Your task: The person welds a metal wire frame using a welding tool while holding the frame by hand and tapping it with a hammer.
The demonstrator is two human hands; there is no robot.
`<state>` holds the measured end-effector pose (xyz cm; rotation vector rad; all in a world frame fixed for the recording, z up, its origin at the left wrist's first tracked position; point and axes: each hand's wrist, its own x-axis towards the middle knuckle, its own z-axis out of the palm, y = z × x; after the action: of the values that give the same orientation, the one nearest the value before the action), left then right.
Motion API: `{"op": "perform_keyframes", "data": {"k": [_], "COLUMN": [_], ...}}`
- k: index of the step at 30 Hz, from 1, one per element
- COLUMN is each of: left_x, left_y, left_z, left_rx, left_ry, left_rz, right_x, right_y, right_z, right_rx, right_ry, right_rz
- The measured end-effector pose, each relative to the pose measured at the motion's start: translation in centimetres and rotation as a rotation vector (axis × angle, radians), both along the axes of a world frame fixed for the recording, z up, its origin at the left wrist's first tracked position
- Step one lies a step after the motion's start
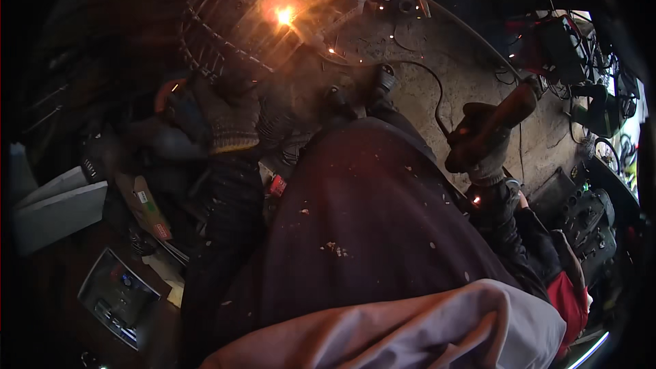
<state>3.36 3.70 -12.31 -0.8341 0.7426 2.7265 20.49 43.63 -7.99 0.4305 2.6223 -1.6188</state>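
Note:
My right hand (480,155), in a dark glove with a knit cuff, is closed around a thick, dark cylindrical tool (514,106); its exact kind is unclear. My left hand (229,115) wears a knit glove with a yellow-edged cuff. Smoke and shadow hide its fingers, so its grip does not show. Beyond that hand burns a bright orange-white glow (284,15), throwing sparks and smoke. Beside the glow lies a curved lattice of metal rods (205,34). A dark, speckled cloth (383,205) covers my lap.
A dark cable (439,92) runs over the stained floor (478,61). Cardboard (143,208), a pale panel (61,215) and a shallow tray (89,297) lie at left. At right are machinery (591,222) and a person's red garment (568,307).

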Motion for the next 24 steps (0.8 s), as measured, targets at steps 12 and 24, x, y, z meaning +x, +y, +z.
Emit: {"op": "perform_keyframes", "data": {"k": [12, 24], "left_x": [0.2, 0.3], "left_y": [1.8, 1.8], "left_z": [0.2, 1.3], "left_rx": [-0.301, 0.025], "left_ry": [-0.063, -0.033], "left_rz": [0.19, 0.193], "right_x": [-0.3, -5.0], "right_y": [2.6, 10.4], "right_z": [0.1, 6.3], "right_rx": [-0.529, -0.404], "right_ry": [0.105, 0.61], "right_rz": [-0.357, -0.418]}}
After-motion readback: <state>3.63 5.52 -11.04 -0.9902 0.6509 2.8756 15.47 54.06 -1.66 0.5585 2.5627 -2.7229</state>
